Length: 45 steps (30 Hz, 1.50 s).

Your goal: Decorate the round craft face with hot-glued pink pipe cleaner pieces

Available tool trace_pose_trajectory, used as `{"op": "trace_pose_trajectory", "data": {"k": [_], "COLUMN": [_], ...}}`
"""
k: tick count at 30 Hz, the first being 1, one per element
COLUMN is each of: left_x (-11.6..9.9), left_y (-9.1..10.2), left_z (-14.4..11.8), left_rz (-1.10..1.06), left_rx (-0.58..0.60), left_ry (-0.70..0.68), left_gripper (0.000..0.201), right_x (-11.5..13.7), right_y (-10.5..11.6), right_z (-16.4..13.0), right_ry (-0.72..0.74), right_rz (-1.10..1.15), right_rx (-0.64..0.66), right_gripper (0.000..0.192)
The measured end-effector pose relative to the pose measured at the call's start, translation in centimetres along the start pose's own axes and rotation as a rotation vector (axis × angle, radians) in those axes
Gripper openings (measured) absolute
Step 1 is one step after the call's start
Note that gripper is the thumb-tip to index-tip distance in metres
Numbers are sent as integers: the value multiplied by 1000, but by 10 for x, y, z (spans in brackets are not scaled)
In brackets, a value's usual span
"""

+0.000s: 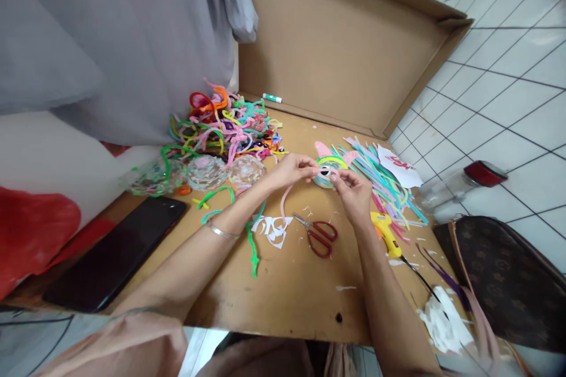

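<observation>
Scissors (319, 235) lie just nearside of right hand (351, 188); glue gun (385, 232) right, pipe-cleaner heap (223, 123) far left beyond left hand (294, 168).

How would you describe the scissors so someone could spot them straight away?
Start at the brown cardboard sheet covering the work surface, then look just below the two hands, between the white paper scraps and the yellow glue gun. The scissors lie flat there, the only thing with dark red looped handles and metal blades.

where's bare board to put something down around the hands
Bare cardboard lies near the front edge, between the phone and the glue gun, below the scissors. Crowded: pipe cleaner pile to the left, straws to the right, paper scraps at the front right corner.
</observation>
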<state>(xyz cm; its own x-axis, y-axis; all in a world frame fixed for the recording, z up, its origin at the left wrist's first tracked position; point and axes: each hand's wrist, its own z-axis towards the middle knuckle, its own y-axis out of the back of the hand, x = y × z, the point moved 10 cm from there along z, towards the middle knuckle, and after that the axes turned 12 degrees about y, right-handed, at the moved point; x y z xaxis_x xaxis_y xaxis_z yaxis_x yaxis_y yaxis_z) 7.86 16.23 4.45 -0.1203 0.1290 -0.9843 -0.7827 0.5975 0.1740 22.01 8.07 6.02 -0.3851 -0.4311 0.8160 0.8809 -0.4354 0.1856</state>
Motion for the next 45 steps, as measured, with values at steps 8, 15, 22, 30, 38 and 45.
{"op": "trace_pose_trajectory", "data": {"k": [8, 15, 22, 30, 38, 45], "left_x": [19, 27, 22, 20, 15, 10], "left_y": [3, -4, -13, -5, 5, 13], "left_z": [-8, -5, -5, -2, 5, 9], "left_rz": [-247, -287, -218, -69, 128, 192], "left_rx": [61, 34, 65, -23, -109, -149], "left_ry": [178, 224, 144, 97, 58, 37], "left_gripper": [35, 28, 26, 21, 19, 23], "right_x": [-5, -9, -11, 4, -3, -7], "right_y": [15, 0, -5, -2, 9, 6], "right_z": [3, -3, -8, -4, 8, 15], "right_ry": [-72, -92, -92, 28, 39, 21], "right_rz": [35, 57, 60, 54, 35, 38], "right_rx": [-84, -38, -69, -72, -137, -113], "right_gripper": [35, 30, 30, 31, 20, 19]}}
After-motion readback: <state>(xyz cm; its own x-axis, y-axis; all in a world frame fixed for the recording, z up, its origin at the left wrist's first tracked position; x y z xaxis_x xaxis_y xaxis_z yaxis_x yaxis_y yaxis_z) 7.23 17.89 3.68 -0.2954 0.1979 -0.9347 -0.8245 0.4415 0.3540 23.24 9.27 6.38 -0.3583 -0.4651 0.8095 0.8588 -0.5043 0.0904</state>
